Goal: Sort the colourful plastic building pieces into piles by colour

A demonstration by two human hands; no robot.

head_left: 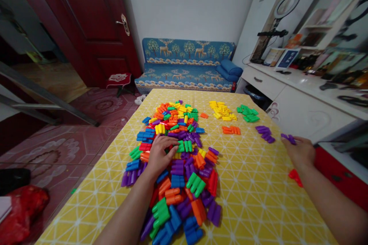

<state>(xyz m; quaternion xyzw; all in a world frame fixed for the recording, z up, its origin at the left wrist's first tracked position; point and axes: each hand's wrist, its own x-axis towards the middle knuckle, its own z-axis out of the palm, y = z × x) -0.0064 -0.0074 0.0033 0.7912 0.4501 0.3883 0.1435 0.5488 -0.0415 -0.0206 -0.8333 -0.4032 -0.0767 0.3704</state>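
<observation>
A large mixed pile of plastic toy building pieces point(177, 181), shaped like joined tubes, spreads over the left and middle of the table. My left hand point(161, 153) rests on the pile, thumb apart from the fingers, next to a green piece point(185, 146). Its outer fingertips are partly hidden. At the table's right edge my right hand point(301, 152) pinches a purple toy building piece point(288, 138). Just left of it lies a small purple group point(265, 133). Other sorted groups are green point(247, 113), yellow point(222, 110) and orange point(231, 130). Red pieces point(295, 177) sit below my right hand.
A yellow patterned cloth point(247, 206) covers the table. Behind it stands a blue sofa point(186, 71). To the right is a white dresser point(304, 95) with a ring light point(287, 4). A small stool point(119, 80) stands by the red door point(97, 19).
</observation>
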